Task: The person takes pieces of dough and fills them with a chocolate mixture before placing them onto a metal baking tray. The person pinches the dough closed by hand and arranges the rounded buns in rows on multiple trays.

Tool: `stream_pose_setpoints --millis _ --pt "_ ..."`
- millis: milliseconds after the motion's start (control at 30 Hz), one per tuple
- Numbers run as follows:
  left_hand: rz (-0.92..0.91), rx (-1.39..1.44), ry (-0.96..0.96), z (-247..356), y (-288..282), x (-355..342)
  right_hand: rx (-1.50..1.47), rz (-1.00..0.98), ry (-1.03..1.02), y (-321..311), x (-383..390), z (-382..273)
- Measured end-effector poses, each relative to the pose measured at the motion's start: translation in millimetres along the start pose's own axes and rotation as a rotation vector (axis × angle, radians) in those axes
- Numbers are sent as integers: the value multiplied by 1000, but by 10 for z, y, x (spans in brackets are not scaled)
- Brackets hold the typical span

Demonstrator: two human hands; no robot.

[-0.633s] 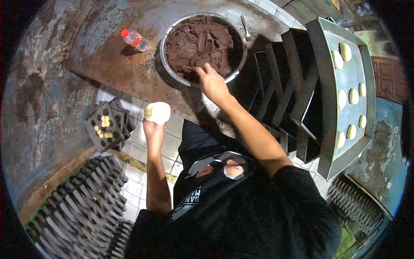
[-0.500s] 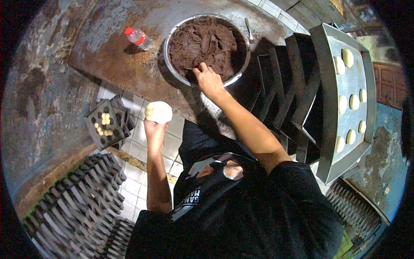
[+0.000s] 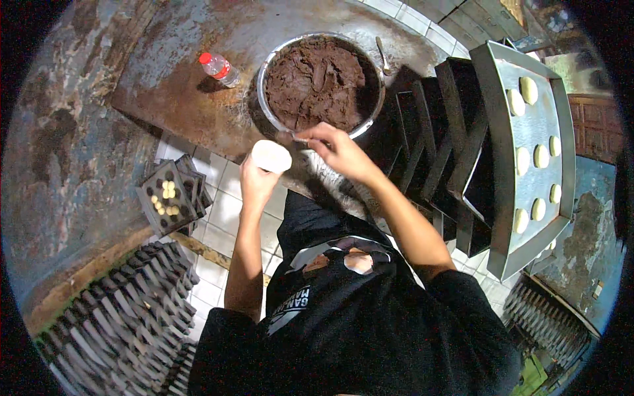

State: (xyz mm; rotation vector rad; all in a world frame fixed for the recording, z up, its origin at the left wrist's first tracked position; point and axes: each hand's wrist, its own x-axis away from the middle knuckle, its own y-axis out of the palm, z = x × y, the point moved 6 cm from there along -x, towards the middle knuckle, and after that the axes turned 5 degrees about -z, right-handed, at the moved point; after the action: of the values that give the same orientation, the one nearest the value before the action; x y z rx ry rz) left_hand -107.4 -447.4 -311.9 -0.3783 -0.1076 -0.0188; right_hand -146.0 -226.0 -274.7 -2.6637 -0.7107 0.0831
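My left hand (image 3: 257, 185) is raised over the table's near edge, its fingers closed around a flattened round of white dough (image 3: 272, 157). Just right of it, my right hand (image 3: 340, 153) pinches a small spoon-like tool (image 3: 301, 140). A blurred lump of brown paste (image 3: 284, 137) shows at the tool's end, close to the dough's upper edge but apart from it. Both hands are on the near side of a large metal bowl (image 3: 260, 89), which is filled with thick dark brown paste (image 3: 317, 82).
A red-capped plastic bottle (image 3: 219, 70) and a spoon (image 3: 382, 56) flank the bowl on the worn table (image 3: 165, 86). Stacked dark trays (image 3: 449, 145) rise at right, topped by a tray (image 3: 498, 165) with pale dough pieces (image 3: 541, 156). Moulds with small dough balls (image 3: 168, 191) stand at left.
My right hand has come out of the bowl toward me, bringing the tool with brown paste. My left hand has moved right with the dough, nearer the right hand.
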Motion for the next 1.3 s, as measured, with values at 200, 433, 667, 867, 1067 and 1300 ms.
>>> stream_pose_setpoints --millis 200,433,667,867,1067,1300 --pt "-177 -51 252 815 297 -183 548 258 -147 126 709 -386" --pt "-332 -74 48 419 574 -68 246 279 350 409 1730 957" --pt "-848 -63 77 812 839 171 14 170 66 -48 1426 -40" --pt "-1281 -161 148 1278 1046 298 -22 165 -70 -481 1341 -788" --pt "-1092 174 -74 1650 1015 547 -279 303 61 -739 1654 -884" --pt "-799 478 37 1934 1183 660 -48 457 -1 -873 1921 -1363"
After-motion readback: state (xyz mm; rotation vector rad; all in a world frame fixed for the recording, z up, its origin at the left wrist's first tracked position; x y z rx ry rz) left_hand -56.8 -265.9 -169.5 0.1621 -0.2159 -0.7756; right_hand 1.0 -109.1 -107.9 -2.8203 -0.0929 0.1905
